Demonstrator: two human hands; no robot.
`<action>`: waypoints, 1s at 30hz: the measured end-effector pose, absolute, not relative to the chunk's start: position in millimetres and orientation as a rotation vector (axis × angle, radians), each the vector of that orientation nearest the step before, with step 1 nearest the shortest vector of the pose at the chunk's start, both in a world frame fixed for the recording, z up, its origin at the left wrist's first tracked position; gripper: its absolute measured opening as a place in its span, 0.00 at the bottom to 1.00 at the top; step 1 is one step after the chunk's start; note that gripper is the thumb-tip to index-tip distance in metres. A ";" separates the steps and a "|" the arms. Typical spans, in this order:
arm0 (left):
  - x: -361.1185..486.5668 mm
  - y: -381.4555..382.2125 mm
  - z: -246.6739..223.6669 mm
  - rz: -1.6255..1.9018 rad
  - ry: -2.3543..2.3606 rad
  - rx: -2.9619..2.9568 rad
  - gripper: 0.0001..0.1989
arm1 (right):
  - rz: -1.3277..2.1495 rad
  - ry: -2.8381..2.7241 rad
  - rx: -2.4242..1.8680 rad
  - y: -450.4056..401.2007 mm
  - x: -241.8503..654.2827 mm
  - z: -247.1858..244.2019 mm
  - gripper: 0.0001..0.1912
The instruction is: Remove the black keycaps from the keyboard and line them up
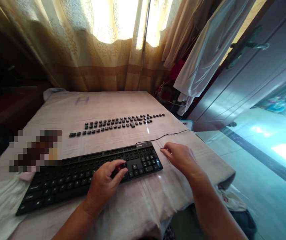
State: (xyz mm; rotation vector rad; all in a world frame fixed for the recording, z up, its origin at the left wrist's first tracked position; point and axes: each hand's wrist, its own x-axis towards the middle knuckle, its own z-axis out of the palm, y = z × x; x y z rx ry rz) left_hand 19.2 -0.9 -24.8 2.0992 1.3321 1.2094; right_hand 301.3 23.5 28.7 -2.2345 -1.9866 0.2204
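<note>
A black keyboard (82, 176) lies slantwise on the cloth-covered table, with bare sockets across its upper rows and keycaps still on the lower rows and number pad. Above the keyboard, my left hand (106, 178) pinches a small black keycap (124, 165) between thumb and fingers. Just off the keyboard's right end, my right hand (178, 156) is closed on a thin wire keycap puller (159, 142), its wire loops pointing away from me. Loose black keycaps (112, 127) lie in several rows behind the keyboard.
A black cable (173, 134) runs from the keyboard's back to the table's right edge. Pale cloth (0, 203) lies at the left, beside a pixelated patch. Curtains (107, 63) hang behind the table (107, 103); a door (223, 80) stands at the right.
</note>
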 end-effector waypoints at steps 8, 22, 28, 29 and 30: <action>21.3 -4.0 -17.3 1.139 1.247 1.746 0.13 | 0.300 -2.356 -0.944 10.9 230.7 18.5 0.15; 16.6 -1.3 -13.4 1.181 1.210 1.673 0.16 | 0.329 -2.106 -1.015 37.7 245.8 16.8 0.12; 1.9 8.3 -16.9 1.382 1.323 1.978 0.12 | 0.342 -1.745 -1.720 139.0 330.4 -2.3 0.15; -0.9 10.2 -18.2 1.407 1.324 2.020 0.12 | 0.345 -1.739 -1.757 153.9 339.4 -6.3 0.14; -3.6 12.0 -20.0 1.426 1.328 2.057 0.11 | 0.348 -1.729 -1.799 166.7 346.0 -10.1 0.14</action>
